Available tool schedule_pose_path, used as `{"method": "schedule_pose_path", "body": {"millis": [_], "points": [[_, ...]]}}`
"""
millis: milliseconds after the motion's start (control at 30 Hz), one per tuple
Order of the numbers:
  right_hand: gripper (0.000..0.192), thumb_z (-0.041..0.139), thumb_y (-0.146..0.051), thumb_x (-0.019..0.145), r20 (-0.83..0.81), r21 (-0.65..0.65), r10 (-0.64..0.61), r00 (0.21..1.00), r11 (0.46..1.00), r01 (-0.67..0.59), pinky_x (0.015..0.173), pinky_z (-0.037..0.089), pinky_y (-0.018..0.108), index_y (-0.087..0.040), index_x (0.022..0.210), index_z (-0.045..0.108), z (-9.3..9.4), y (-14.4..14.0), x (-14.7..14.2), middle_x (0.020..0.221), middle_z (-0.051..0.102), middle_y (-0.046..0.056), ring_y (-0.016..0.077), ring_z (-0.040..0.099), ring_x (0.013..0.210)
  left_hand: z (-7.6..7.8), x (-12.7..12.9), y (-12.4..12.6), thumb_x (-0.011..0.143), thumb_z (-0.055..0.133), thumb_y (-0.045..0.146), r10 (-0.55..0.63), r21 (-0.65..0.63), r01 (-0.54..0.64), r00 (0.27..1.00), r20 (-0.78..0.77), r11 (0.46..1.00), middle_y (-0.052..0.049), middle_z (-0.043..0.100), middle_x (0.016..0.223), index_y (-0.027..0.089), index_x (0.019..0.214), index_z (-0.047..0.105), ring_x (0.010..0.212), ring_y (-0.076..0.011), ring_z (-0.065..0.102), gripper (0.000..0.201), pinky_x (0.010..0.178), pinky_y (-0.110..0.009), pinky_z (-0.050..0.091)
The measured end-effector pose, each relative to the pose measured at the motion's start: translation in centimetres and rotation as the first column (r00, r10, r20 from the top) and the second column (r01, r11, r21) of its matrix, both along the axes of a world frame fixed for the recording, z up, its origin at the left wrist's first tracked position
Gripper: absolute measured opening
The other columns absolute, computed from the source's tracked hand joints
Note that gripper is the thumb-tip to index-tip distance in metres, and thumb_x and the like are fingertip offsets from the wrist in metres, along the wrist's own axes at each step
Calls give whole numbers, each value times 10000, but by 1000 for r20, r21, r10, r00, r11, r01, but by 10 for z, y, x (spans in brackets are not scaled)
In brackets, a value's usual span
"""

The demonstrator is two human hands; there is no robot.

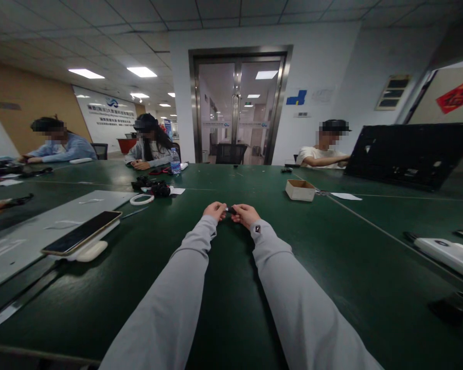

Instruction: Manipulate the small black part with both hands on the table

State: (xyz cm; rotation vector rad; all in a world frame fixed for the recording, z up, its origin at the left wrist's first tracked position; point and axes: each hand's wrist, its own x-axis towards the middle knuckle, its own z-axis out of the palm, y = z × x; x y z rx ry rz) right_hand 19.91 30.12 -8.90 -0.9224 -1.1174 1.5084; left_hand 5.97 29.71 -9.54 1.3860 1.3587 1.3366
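Small dark part was pinched between both hands above the desk, around its middle. Left hand and right hand each had the grip pressed on one end. Whether it was joined or separated, I cannot tell.

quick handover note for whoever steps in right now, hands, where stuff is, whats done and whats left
Left hand and right hand: both stretched out over the green table, pinching one small dark part between them; too small to identify.
Nearby: small cardboard box ahead to the right, phone on a white stand to the left, black gear and a white ring ahead left.
Done: part picked up, held off the table.
Left: cannot tell from this view; nothing else is in hand.
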Motion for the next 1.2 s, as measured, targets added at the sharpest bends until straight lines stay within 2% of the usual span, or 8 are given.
{"method": "schedule_pose_path", "body": {"millis": [133, 267, 400, 533, 667, 800, 900, 1200], "points": [[71, 538, -105, 815, -2, 6, -2, 1000, 1000, 2, 371, 451, 173, -103, 747, 515, 0, -1, 0, 469, 563, 22, 98, 539, 389, 2, 1, -2, 692, 627, 251, -56, 72, 55, 998, 21, 996, -1, 565, 642, 150, 840, 575, 527, -72, 529, 186, 448, -159, 412], [59, 550, -100, 806, -5, 5, 0, 1000, 1000, 0, 379, 462, 179, -104, 759, 515, 0, -1, 0, 485, 571, 19, 96, 540, 387, 2, 1, -1, 771, 532, 267, 3, -27, -2, 1000, 26, 1000, -1, 541, 586, 128, 882, 559, 451, -66, 490, 180, 408, -167, 387], [56, 540, -97, 814, 11, 6, -3, 1000, 1000, 3, 383, 461, 172, -101, 766, 513, 1, -2, 0, 472, 568, 24, 96, 544, 395, 3, 0, -1, 704, 603, 162, -54, 60, 53, 999, 3, 997, 5, 550, 650, 143, 891, 564, 510, -55, 508, 192, 459, -153, 413], [49, 545, -97, 812, 16, 7, 2, 1000, 1000, -2, 376, 456, 171, -101, 773, 515, 1, -1, 0, 482, 569, 19, 86, 530, 380, 5, 1, -2, 787, 506, 270, -38, -88, 36, 999, -22, 995, -1, 535, 610, 128, 903, 549, 437, -58, 480, 189, 395, -160, 369], [53, 554, -102, 805, 25, 10, -8, 1000, 1000, 8, 376, 457, 170, -102, 766, 517, 0, 0, 0, 487, 571, 19, 89, 535, 388, 6, 2, -5, 735, 569, 212, -55, -8, 55, 994, -90, 998, 4, 551, 681, 166, 953, 551, 493, -56, 507, 223, 415, -145, 374], [48, 557, -110, 803, 52, 6, -10, 999, 1000, 10, 385, 466, 174, -103, 770, 523, -2, 3, 0, 484, 569, 17, 96, 546, 402, 5, 4, -6, 798, 472, 249, -60, -58, 53, 991, -120, 997, 21, 510, 583, 146, 947, 546, 412, -51, 445, 196, 373, -152, 333], [52, 566, -118, 799, 51, 8, -14, 999, 1000, 14, 383, 465, 173, -106, 774, 522, -3, 4, 0, 505, 579, 21, 93, 545, 401, 6, 5, -6, 760, 515, 179, -69, -16, 68, 990, -120, 998, 25, 517, 616, 156, 934, 547, 445, -50, 467, 179, 395, -149, 353], [74, 591, -138, 785, 68, 6, -19, 998, 1000, 19, 380, 469, 167, -103, 781, 526, -1, 2, 0, 496, 573, 12, 90, 547, 404, 7, 7, -6, 796, 456, 192, -66, -67, 58, 991, -115, 996, 42, 506, 570, 158, 906, 518, 372, -38, 424, 131, 368, -149, 320]]}}
